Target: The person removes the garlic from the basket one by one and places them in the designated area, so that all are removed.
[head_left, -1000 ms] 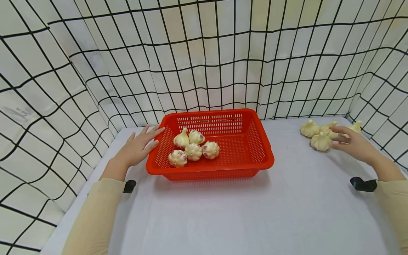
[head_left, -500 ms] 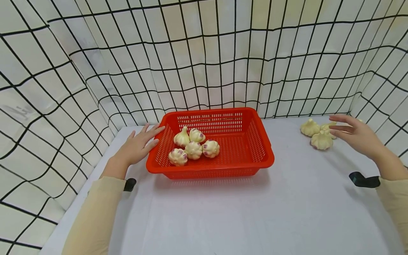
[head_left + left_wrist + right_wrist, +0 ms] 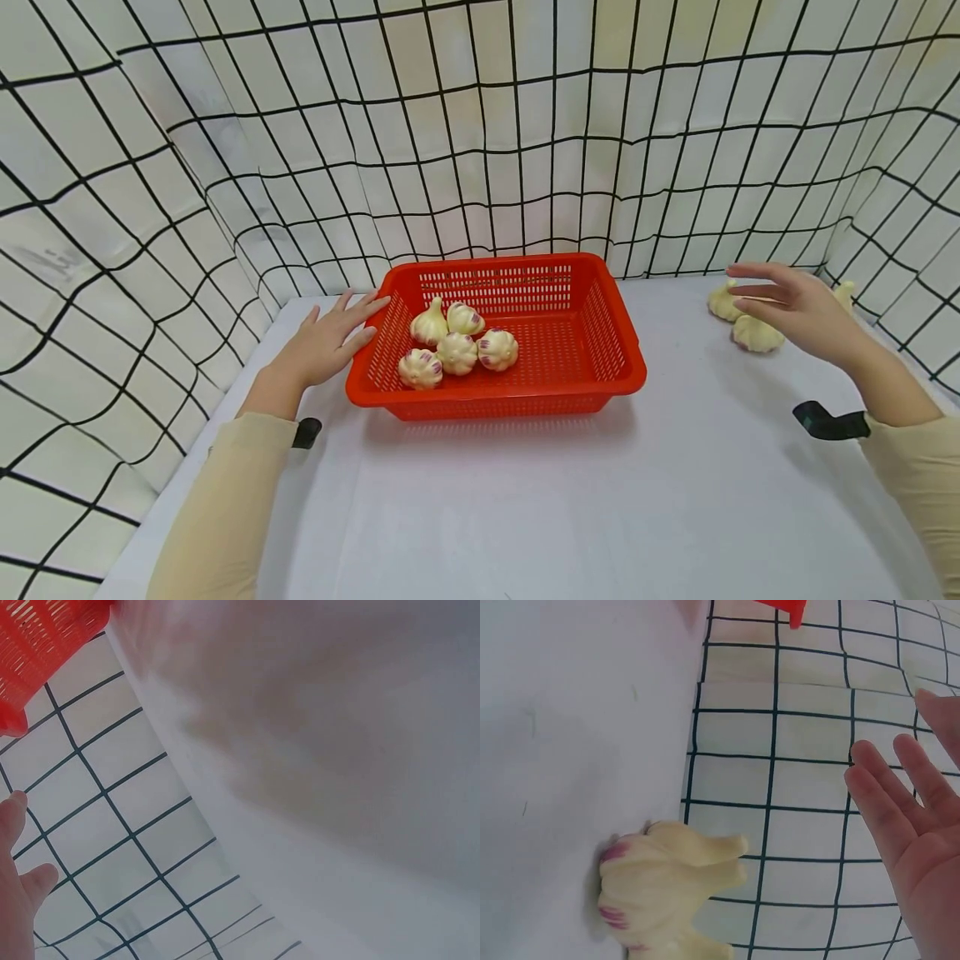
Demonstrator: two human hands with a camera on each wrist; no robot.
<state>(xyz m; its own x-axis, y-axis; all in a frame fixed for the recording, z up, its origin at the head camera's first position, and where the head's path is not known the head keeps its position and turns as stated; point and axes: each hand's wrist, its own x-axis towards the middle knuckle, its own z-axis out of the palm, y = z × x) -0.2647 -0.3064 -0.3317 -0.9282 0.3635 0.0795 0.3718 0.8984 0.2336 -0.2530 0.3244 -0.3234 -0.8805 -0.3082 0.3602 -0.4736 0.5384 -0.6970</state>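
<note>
A white wall with a black grid (image 3: pixel 112 242) stands at the left and continues behind the white table (image 3: pixel 510 500). The left sleeve (image 3: pixel 225 508) is beige; a black device (image 3: pixel 306 433) shows beside the cuff. The left hand (image 3: pixel 318 346) is palm-down, fingers extended and spread, gripping nothing. Its fingertips lie at the left rim of the red basket (image 3: pixel 498 402); whether they press on it cannot be told.

The basket rests on the table. Five garlic bulbs (image 3: pixel 457 353) are grouped in its left half: two at the rear, three at the front. The rear left bulb (image 3: pixel 429 323) has its stem up. Several bulbs carry purple marks.

Well apart, to the right of the basket, a pale bulb (image 3: pixel 722 302) sits on the table, with a second bulb (image 3: pixel 757 335) in front of it. The right hand (image 3: pixel 802 312) hovers just beside them and partly covers them in the head view. Its fingers are extended, slightly bent and apart; the right wrist view shows a bare palm. One more bulb (image 3: pixel 845 293) shows beyond the hand. The right sleeve (image 3: pixel 911 483) is at the far right.
</note>
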